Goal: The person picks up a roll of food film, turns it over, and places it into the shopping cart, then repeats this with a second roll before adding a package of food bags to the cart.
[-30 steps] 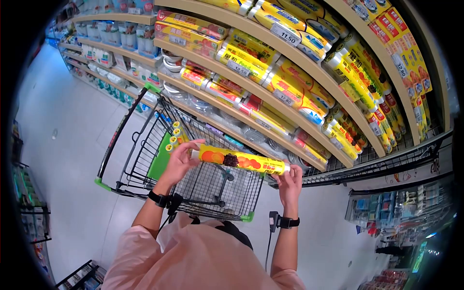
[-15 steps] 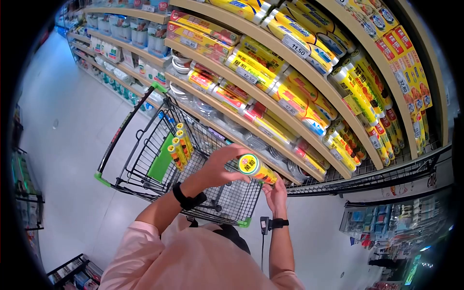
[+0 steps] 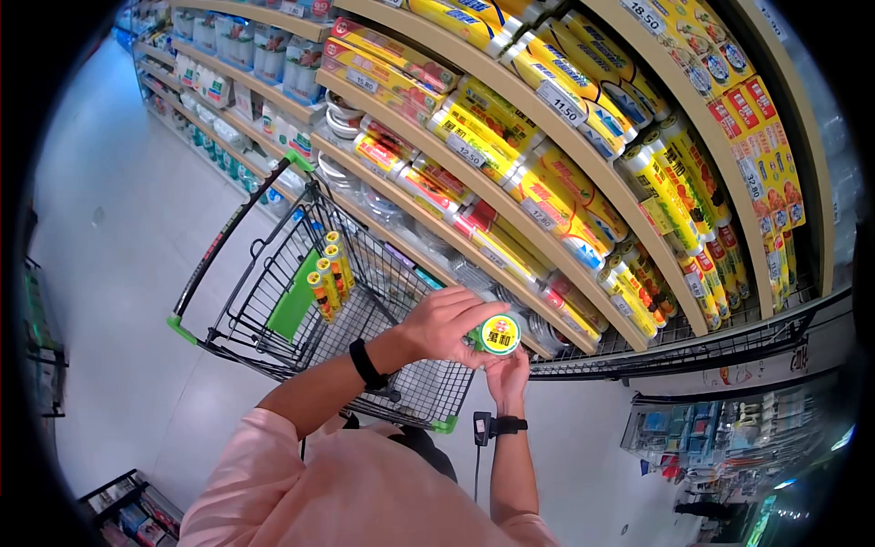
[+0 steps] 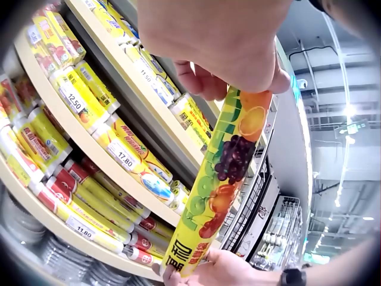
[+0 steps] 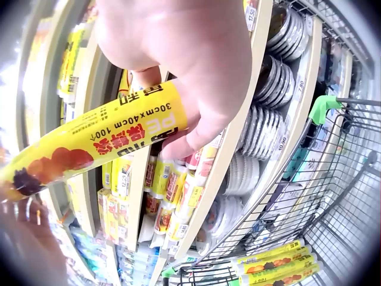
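Observation:
My left hand point(image 3: 447, 325) grips one end of a yellow roll of plastic food bags point(image 3: 499, 335), whose round printed cap faces up at the head camera. The other end is held by my right hand point(image 3: 508, 374), partly behind the roll. In the left wrist view the length of the roll point(image 4: 221, 170) shows fruit pictures, slanting down from the left hand point(image 4: 220, 47) to the right hand's fingers. Size text is printed near the end that my right hand point(image 5: 196, 65) holds. Similar yellow rolls point(image 3: 330, 278) stand together in the shopping cart point(image 3: 273, 358).
Shelves point(image 3: 570, 173) with price tags rise ahead, stocked with yellow rolls and boxes. Stacked foil-like trays point(image 5: 262, 131) fill a lower shelf. The cart stands close along the shelf, left of the hands. More hanging goods point(image 3: 679, 424) are at the right.
The roll has turned from lying crosswise between the hands to pointing its end cap at the head camera. My left hand has moved right, closer to the right hand.

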Demonstrator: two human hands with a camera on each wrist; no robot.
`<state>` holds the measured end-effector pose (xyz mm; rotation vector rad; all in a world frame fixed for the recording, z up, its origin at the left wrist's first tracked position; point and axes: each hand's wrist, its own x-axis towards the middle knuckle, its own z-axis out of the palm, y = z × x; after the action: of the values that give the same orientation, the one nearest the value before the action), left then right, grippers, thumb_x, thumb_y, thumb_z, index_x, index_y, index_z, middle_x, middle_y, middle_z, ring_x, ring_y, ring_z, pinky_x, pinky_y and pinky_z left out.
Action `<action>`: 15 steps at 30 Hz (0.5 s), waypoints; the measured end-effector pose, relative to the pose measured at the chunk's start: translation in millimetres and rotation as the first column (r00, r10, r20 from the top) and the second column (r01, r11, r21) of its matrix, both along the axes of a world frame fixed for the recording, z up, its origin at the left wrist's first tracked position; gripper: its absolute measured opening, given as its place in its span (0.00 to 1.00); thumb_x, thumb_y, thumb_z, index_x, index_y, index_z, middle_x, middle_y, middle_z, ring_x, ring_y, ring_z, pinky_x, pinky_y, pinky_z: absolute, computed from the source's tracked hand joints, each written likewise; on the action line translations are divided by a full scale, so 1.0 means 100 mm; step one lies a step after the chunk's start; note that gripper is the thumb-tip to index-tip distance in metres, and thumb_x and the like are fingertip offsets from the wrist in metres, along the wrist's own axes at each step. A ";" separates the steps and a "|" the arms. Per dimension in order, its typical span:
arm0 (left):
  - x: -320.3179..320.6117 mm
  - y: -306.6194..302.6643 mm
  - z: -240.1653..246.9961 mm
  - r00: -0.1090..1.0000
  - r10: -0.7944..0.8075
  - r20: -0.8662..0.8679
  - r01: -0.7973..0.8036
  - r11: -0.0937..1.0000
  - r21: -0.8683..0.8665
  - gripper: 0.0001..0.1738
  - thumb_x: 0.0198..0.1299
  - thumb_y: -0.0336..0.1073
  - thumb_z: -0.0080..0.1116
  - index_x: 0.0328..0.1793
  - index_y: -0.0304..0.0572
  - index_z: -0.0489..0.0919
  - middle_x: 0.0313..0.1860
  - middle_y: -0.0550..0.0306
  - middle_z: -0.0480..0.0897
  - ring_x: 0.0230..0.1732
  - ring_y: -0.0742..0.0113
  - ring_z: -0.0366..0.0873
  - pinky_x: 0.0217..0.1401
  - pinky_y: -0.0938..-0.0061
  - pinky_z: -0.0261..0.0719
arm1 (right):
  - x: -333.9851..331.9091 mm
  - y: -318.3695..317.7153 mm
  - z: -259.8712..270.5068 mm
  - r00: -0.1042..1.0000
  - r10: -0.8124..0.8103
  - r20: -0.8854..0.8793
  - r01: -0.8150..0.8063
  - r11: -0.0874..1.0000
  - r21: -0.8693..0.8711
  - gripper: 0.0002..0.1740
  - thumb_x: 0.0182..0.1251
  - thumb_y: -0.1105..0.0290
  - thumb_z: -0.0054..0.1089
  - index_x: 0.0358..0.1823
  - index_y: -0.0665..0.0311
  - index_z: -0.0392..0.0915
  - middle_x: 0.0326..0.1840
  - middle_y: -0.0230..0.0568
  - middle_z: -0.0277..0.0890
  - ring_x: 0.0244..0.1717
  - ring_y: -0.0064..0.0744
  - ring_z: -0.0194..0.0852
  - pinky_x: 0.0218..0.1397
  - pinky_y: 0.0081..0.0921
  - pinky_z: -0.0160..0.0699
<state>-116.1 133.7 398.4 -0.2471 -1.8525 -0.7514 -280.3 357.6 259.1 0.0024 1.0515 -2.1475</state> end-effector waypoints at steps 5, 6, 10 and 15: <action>0.01 0.08 0.06 1.000 -0.017 -0.003 0.017 0.999 0.036 0.39 0.42 0.48 0.78 0.58 0.31 0.78 0.32 0.51 0.81 0.32 0.54 0.80 0.39 0.66 0.79 | 0.05 0.02 0.10 0.999 -0.012 -0.052 0.014 0.999 0.044 0.22 0.74 0.62 0.41 0.65 0.61 0.68 0.63 0.45 0.74 0.61 0.43 0.75 0.62 0.42 0.77; 0.00 0.09 0.05 1.000 -0.012 -0.011 0.012 0.999 0.035 0.40 0.42 0.48 0.78 0.60 0.31 0.78 0.32 0.52 0.80 0.32 0.56 0.80 0.39 0.67 0.79 | 0.05 0.03 0.10 0.998 0.001 -0.065 0.000 1.000 0.025 0.22 0.76 0.61 0.42 0.66 0.62 0.68 0.64 0.45 0.73 0.63 0.42 0.74 0.63 0.41 0.77; 0.05 0.10 0.03 0.999 0.037 0.008 -0.037 0.999 0.031 0.39 0.43 0.49 0.78 0.59 0.31 0.78 0.32 0.53 0.80 0.31 0.58 0.79 0.38 0.69 0.78 | 0.07 0.01 0.08 0.997 -0.011 -0.080 0.010 1.000 -0.017 0.22 0.79 0.57 0.45 0.65 0.62 0.68 0.64 0.46 0.72 0.63 0.41 0.74 0.65 0.41 0.76; 0.04 0.07 0.07 0.992 0.124 -0.003 -0.124 0.992 -0.013 0.37 0.45 0.49 0.77 0.58 0.33 0.80 0.33 0.55 0.81 0.32 0.59 0.79 0.38 0.69 0.78 | 0.07 0.06 0.10 0.995 -0.014 -0.099 0.014 1.000 -0.002 0.21 0.78 0.59 0.46 0.65 0.60 0.67 0.66 0.47 0.70 0.63 0.44 0.73 0.62 0.40 0.79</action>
<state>-111.9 140.8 405.7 -0.1398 -1.8531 -0.6527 -273.5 363.8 269.1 -0.0978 1.1096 -2.1798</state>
